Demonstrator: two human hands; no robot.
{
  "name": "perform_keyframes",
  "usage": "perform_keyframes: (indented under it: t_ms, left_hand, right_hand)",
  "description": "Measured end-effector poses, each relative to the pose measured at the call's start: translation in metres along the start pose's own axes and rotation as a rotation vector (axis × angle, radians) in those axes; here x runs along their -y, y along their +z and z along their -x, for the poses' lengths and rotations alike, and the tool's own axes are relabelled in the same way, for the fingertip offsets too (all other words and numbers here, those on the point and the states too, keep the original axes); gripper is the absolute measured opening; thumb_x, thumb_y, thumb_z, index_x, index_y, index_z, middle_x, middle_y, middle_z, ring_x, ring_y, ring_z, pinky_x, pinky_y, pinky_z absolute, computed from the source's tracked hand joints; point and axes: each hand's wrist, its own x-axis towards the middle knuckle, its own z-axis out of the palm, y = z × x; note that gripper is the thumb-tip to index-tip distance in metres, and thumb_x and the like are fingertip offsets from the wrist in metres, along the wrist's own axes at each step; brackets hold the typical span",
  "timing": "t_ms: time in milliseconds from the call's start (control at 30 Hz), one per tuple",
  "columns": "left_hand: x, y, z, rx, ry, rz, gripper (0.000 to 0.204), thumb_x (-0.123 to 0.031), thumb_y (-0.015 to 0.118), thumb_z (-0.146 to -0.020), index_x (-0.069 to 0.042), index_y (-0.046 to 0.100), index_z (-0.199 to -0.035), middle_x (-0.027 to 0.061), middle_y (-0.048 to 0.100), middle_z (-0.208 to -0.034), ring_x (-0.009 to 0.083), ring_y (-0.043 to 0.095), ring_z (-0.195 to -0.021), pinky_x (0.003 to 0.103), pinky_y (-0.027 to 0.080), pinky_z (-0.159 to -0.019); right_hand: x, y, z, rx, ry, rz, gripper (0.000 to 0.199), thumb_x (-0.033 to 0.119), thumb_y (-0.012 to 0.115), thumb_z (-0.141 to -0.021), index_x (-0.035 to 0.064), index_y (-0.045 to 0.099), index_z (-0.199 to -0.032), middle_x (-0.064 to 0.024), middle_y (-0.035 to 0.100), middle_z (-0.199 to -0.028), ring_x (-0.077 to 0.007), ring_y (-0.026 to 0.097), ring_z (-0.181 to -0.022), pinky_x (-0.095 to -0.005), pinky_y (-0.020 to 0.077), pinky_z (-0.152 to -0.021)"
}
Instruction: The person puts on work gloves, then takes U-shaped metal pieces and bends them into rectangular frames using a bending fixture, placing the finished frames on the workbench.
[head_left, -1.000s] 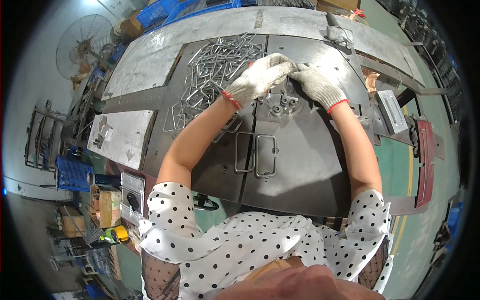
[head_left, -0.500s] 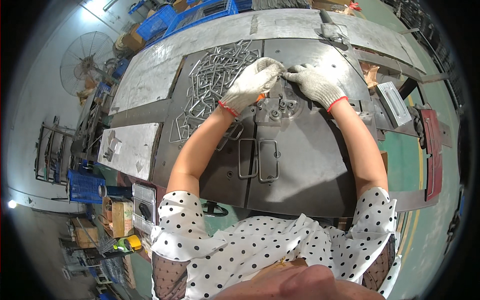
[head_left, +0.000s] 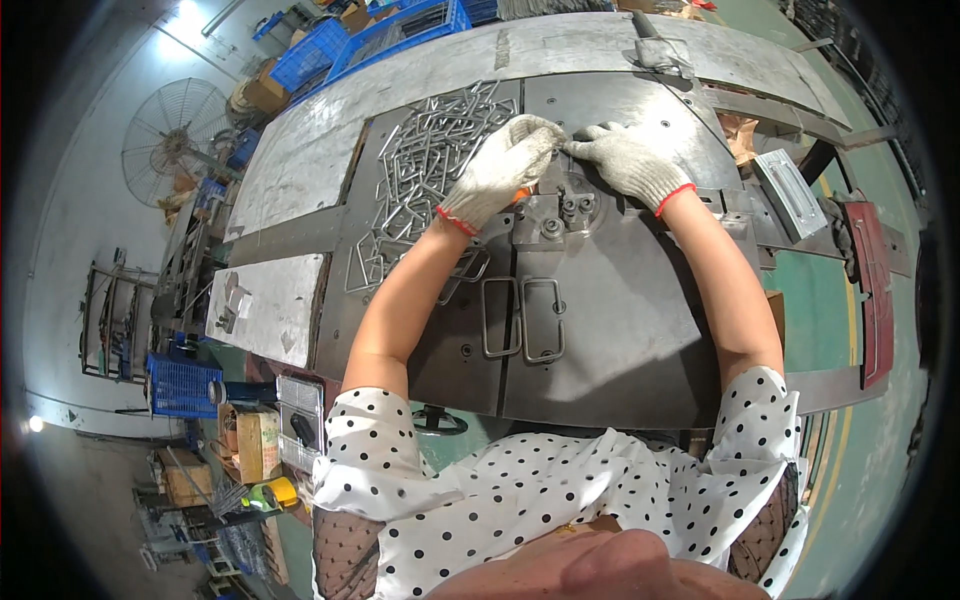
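I have the left hand [head_left: 507, 168], in a pale knitted glove, with its fingers curled together; whether anything is pinched in them I cannot tell, since the glove hides it. The right hand [head_left: 628, 166], gloved alike, points its thumb and finger left toward the other's fingertips. The two nearly meet, but I cannot tell whether they touch or share a hold on something, or how any such piece would point.

Just near of the hands I see the bolted metal fixture [head_left: 540, 224], a block with a round bolt head near its front and upright studs to the right of that. A small orange piece [head_left: 522, 194] shows beside the left glove.

Farther toward me lie two bent-wire loops, side by side and flat on the dark steel bench [head_left: 620, 345]. The left loop [head_left: 485, 318] and the right loop [head_left: 525, 320] both have rounded corners, and each has its long axis running near to far, its short sides facing near and far.

To the left of the gloves spreads the pile of bent wire [head_left: 425, 150], its pieces pointing every way. Beyond the bench's far left edge are blue crates [head_left: 312, 52]; farther left stands a caged fan [head_left: 175, 140].
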Motion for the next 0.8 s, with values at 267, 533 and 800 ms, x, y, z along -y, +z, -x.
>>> perform_keyframes:
  t_ms: [267, 533, 800]
  left_hand:
    - [-0.001, 0.000, 0.002, 0.011, 0.019, 0.010, 0.023, -0.025, 0.065, -0.111, -0.004, 0.068, -0.119, -0.0004, 0.067, -0.105, 0.0056, 0.060, -0.095, 0.023, 0.051, -0.085]
    - [-0.003, 0.002, 0.003, 0.018, 0.022, -0.004, 0.023, -0.025, 0.064, -0.111, -0.004, 0.068, -0.119, -0.0008, 0.067, -0.105, 0.0052, 0.059, -0.095, 0.023, 0.050, -0.084]
    - [-0.001, 0.001, 0.003, 0.028, 0.043, 0.008, 0.023, -0.024, 0.064, -0.111, -0.003, 0.068, -0.120, -0.0011, 0.067, -0.106, 0.0047, 0.059, -0.094, 0.022, 0.050, -0.082]
  right_hand:
    - [-0.003, 0.006, -0.002, -0.027, -0.027, 0.003, 0.043, 0.019, 0.049, -0.105, 0.0237, 0.069, -0.143, -0.0099, 0.066, -0.139, -0.0324, 0.062, -0.132, -0.0485, 0.0513, -0.106]
    - [0.000, -0.001, 0.001, -0.011, -0.009, 0.012, 0.043, 0.020, 0.050, -0.106, 0.0246, 0.069, -0.143, -0.0100, 0.066, -0.139, -0.0329, 0.063, -0.131, -0.0486, 0.0519, -0.105]
    - [0.001, -0.003, 0.001, 0.000, -0.007, 0.007, 0.042, 0.021, 0.051, -0.105, 0.0248, 0.068, -0.144, -0.0103, 0.066, -0.138, -0.0328, 0.063, -0.130, -0.0485, 0.0521, -0.105]
